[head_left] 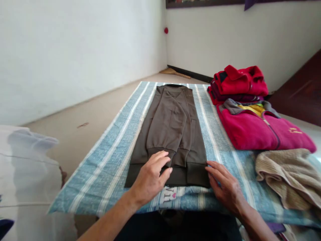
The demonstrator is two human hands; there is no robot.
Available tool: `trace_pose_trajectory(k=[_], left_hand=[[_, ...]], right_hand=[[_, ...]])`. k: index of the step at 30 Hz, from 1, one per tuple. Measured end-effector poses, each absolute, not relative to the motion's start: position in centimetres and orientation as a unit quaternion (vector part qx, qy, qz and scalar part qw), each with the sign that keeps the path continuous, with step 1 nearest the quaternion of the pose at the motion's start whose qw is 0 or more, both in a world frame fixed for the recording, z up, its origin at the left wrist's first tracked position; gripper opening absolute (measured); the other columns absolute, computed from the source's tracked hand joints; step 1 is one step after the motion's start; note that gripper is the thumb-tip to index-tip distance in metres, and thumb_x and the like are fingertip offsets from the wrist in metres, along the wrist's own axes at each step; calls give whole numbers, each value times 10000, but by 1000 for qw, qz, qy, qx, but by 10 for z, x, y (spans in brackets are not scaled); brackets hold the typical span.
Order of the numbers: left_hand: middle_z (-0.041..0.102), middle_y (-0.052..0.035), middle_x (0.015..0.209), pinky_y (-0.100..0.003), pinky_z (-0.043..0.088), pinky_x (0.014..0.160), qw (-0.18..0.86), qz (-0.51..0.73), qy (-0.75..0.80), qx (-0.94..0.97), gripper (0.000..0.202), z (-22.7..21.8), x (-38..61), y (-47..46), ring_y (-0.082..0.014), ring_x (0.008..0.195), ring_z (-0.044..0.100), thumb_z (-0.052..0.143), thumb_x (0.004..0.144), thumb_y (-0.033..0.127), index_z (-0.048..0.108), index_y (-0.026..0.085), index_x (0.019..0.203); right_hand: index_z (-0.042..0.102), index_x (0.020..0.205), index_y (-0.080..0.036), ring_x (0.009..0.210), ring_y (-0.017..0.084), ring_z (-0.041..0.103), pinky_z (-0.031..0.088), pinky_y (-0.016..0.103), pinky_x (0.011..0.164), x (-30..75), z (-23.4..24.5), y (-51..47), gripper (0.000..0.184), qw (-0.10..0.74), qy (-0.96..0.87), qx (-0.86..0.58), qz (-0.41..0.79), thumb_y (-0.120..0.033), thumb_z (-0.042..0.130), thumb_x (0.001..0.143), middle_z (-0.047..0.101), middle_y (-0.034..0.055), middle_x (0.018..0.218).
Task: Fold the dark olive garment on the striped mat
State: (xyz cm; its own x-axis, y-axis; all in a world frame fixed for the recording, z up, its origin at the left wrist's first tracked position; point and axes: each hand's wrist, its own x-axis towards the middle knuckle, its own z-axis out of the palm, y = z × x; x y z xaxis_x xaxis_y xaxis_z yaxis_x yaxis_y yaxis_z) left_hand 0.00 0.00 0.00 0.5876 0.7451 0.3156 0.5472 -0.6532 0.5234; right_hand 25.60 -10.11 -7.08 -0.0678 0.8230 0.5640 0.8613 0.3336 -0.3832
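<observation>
A dark olive-brown sweatshirt [173, 127] lies lengthwise on a blue striped cloth [112, 157], its sleeves folded in over the body. My left hand [151, 175] rests flat on the ribbed hem near the sleeve cuffs, fingers stretched out. At the hem's right corner, my right hand [224, 185] lies flat on the cloth, its fingertips touching the garment's edge. Neither hand holds anything.
To the right lie a magenta fleece jacket [260, 129], a folded red garment [239, 82] behind it, and a beige knit [288, 175] nearer me. A white bundle [27, 174] sits at the left. White walls and bare floor lie beyond.
</observation>
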Motion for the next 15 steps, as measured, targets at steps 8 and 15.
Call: trace_pose_trajectory(k=[8,15], left_hand=[[426,-212,1416,-533,344,1080,94,113,318,937,590,-13,-7,-9,-334,1337,360,718,722,193,508,103,1266],[381,-213,1446,-536,315,1085,80,66,294,950,667,-12,-10,-7,-347,1358,318,737,698,239,479,131,1303]], right_hand=[[583,1192,-190,1197,257,535,522,435,936,264,-69,-111,418,260,-768,-585,-21,-65,403,835,573,128,1277],[582,1235,-208,1303,270,427,469,438,989,268,-57,-104,454,201,-805,-558,16,-64,420,836,454,154,1404]])
